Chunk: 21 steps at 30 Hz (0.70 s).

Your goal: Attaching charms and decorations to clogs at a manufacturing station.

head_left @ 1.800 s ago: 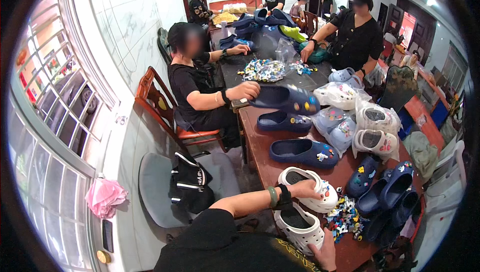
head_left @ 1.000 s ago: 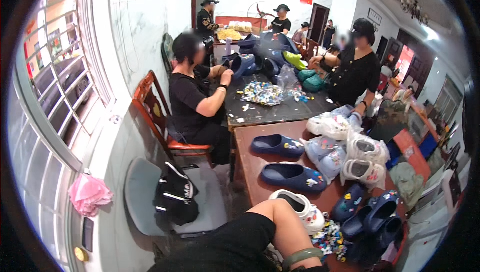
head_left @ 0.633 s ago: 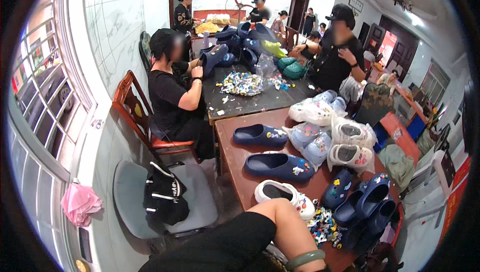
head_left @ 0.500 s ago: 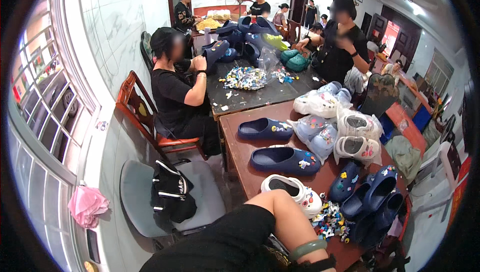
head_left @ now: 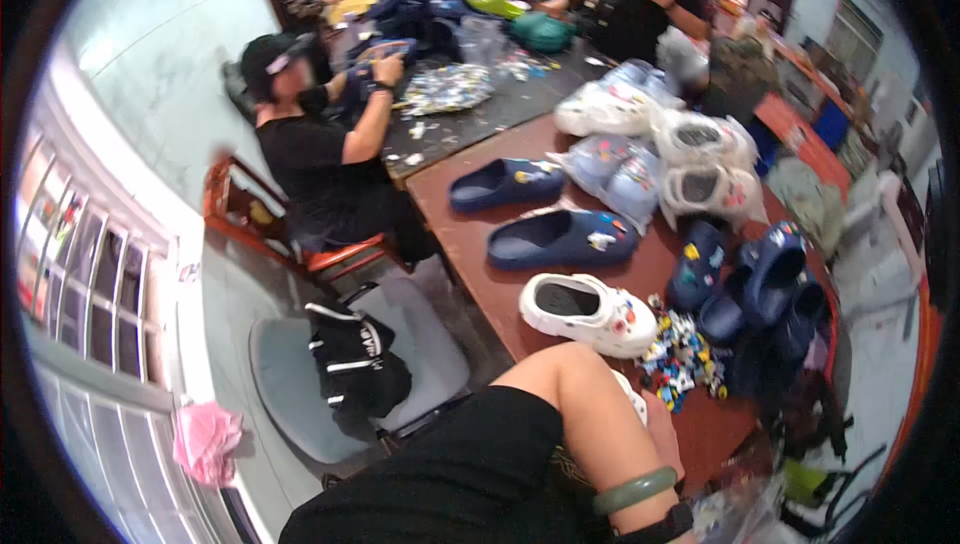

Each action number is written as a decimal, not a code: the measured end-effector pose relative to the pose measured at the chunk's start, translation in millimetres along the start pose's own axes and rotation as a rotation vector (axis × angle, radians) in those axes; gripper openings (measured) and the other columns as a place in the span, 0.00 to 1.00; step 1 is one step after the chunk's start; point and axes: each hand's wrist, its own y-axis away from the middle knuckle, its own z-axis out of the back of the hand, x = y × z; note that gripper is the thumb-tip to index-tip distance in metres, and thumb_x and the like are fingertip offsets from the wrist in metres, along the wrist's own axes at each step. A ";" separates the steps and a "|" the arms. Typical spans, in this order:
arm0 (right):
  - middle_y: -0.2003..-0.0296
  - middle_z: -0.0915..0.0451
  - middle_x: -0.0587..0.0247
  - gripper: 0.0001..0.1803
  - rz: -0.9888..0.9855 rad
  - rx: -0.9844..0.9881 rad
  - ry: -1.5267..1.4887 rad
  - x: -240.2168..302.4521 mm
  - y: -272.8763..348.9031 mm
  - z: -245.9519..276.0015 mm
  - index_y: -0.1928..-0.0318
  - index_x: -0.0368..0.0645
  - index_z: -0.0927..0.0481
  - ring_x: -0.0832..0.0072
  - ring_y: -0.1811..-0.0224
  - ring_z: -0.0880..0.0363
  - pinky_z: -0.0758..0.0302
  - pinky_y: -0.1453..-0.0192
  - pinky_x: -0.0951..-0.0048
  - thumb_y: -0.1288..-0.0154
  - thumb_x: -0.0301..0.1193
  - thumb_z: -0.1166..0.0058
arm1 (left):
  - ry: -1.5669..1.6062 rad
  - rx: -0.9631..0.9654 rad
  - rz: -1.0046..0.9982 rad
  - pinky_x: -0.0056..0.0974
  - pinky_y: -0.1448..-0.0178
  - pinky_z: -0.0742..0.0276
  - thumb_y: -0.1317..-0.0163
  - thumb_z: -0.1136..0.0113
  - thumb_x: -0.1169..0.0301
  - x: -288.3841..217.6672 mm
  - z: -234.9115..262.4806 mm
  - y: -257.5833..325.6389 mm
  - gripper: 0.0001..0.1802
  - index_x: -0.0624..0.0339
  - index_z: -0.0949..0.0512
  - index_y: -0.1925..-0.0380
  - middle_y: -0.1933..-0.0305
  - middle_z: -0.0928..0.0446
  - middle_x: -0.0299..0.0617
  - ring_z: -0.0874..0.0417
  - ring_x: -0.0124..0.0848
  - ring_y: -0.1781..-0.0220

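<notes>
My left arm bends across the lower edge, a green bangle (head_left: 636, 491) and a black band near its wrist; the left hand lies outside the picture. Behind that forearm shows a strip of skin, seemingly my right hand (head_left: 666, 436), its fingers hidden. Touching or close to it is a white piece (head_left: 630, 396), perhaps part of a clog, mostly covered by my arm. Just beyond, a white clog (head_left: 612, 317) with colourful charms stands on the brown table (head_left: 470, 244). A pile of small colourful charms (head_left: 686, 359) lies to its right.
Two navy clogs (head_left: 560, 240) stand farther back, beside clogs in clear bags (head_left: 705, 159). More navy clogs (head_left: 770, 284) crowd the right. A grey chair (head_left: 425, 344) holds a black bag (head_left: 355, 359). A seated person (head_left: 325, 164) works at the dark table (head_left: 480, 109); another stands opposite.
My view has tilted down and turned, so the tables sit higher. The strip of skin and white piece have come into sight behind my left forearm. The seated person's hands have shifted.
</notes>
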 end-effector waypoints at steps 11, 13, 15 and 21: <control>0.45 0.29 0.44 0.40 0.079 -0.044 0.057 -1.1 -2.1 1.9 0.40 0.35 0.34 0.51 0.42 0.30 0.33 0.37 0.57 0.46 0.46 0.34 | -0.046 -0.140 0.042 0.58 0.54 0.37 0.31 0.52 0.62 -22.3 21.6 -0.9 0.16 0.66 0.25 0.61 0.53 0.28 0.54 0.31 0.54 0.45; 0.46 0.29 0.44 0.40 0.080 -0.049 0.049 -0.7 0.2 2.8 0.39 0.35 0.35 0.52 0.42 0.30 0.32 0.37 0.58 0.46 0.45 0.34 | -0.086 -0.129 0.008 0.58 0.53 0.37 0.31 0.53 0.64 -24.7 25.3 -1.9 0.15 0.66 0.25 0.62 0.54 0.28 0.54 0.31 0.55 0.46; 0.46 0.29 0.44 0.40 0.064 -0.047 0.071 0.4 -1.4 3.4 0.39 0.35 0.34 0.52 0.42 0.29 0.32 0.37 0.58 0.46 0.45 0.34 | -0.159 -0.156 0.025 0.58 0.52 0.38 0.32 0.52 0.64 -23.2 26.4 -2.3 0.15 0.66 0.24 0.63 0.57 0.27 0.53 0.31 0.54 0.47; 0.45 0.29 0.44 0.41 0.051 -0.023 0.085 0.6 -2.9 0.4 0.39 0.35 0.35 0.52 0.41 0.30 0.33 0.36 0.58 0.46 0.45 0.34 | -0.136 -0.119 0.013 0.59 0.49 0.39 0.33 0.51 0.65 -29.3 33.1 -1.6 0.15 0.67 0.25 0.65 0.62 0.28 0.54 0.30 0.52 0.47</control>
